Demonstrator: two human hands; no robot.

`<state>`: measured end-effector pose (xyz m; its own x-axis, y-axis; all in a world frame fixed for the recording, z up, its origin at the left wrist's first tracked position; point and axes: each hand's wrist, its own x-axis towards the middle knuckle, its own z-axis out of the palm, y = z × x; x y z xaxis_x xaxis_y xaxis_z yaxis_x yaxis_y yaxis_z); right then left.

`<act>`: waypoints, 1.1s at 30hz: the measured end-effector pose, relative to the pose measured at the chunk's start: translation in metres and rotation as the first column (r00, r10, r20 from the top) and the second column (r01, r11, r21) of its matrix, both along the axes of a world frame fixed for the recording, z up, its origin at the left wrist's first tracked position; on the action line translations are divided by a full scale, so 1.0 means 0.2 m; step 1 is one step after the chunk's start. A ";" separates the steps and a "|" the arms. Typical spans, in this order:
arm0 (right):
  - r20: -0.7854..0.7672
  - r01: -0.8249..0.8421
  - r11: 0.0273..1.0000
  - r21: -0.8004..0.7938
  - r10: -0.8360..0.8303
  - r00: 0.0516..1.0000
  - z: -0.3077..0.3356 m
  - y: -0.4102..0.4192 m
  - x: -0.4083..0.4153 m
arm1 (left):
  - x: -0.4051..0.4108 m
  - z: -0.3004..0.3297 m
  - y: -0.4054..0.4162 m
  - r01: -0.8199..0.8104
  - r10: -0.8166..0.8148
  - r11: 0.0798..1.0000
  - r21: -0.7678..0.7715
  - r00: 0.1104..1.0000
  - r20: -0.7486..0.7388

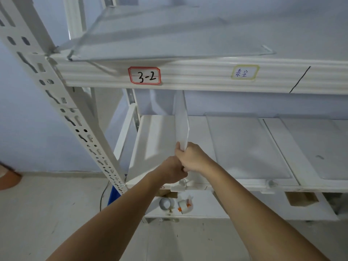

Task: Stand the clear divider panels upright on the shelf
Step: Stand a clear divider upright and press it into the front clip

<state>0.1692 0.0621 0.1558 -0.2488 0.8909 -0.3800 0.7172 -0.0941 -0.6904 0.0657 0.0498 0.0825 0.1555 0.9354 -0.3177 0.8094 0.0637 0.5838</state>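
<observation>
A clear divider panel [181, 121] stands upright on edge on the white middle shelf [154, 140], running front to back. My right hand [192, 157] grips its front edge from the right, and my left hand [172, 169] holds the same edge lower down from the left. Two more clear panels lie flat on the same shelf, one [246, 146] just to the right and another [320, 147] at the far right. A further clear panel [160, 34] lies flat on the upper shelf, jutting past its front.
The perforated white upright post [62, 102] stands to the left. The upper shelf's front beam carries a "3-2" label [144, 75] and a yellow-edged label [244, 72]. Tape rolls [175, 204] and a cardboard piece [301, 198] sit on the lower shelf.
</observation>
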 end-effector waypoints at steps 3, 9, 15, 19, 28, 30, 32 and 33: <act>-0.006 0.010 1.000 -0.015 -0.010 1.000 -0.02 -0.01 0.01 | 0.03 -0.05 -0.01 -0.019 0.018 1.000 -0.014 0.999 -0.028; -0.020 0.079 0.997 -0.020 -0.080 0.997 -0.06 -0.02 0.03 | 0.02 -0.12 0.01 -0.013 0.020 0.992 -0.128 0.999 0.049; 0.033 0.025 1.000 -0.014 -0.024 0.999 -0.11 -0.10 0.00 | 0.05 -0.17 -0.06 -0.046 0.041 0.990 -0.130 0.998 -0.037; 0.049 0.042 0.999 -0.016 -0.041 0.998 -0.12 -0.08 0.00 | 0.05 -0.22 -0.05 -0.040 0.036 0.997 -0.058 0.998 -0.058; 0.073 0.038 0.999 -0.012 -0.037 0.997 -0.11 -0.10 -0.01 | 0.05 -0.20 -0.05 -0.047 0.046 0.991 -0.122 0.999 -0.012; 0.087 0.029 1.000 0.006 -0.029 0.996 -0.11 -0.11 -0.02 | 0.05 -0.19 -0.05 -0.092 0.098 0.984 -0.154 0.995 0.032; 0.119 0.009 0.999 0.043 -0.014 0.993 -0.12 -0.12 -0.02 | 0.07 -0.18 -0.06 -0.018 0.014 0.995 -0.097 0.999 -0.043; 0.141 -0.006 0.997 0.076 -0.005 0.990 -0.14 -0.12 -0.02 | 0.08 -0.16 -0.07 -0.059 0.054 0.993 -0.099 0.997 -0.045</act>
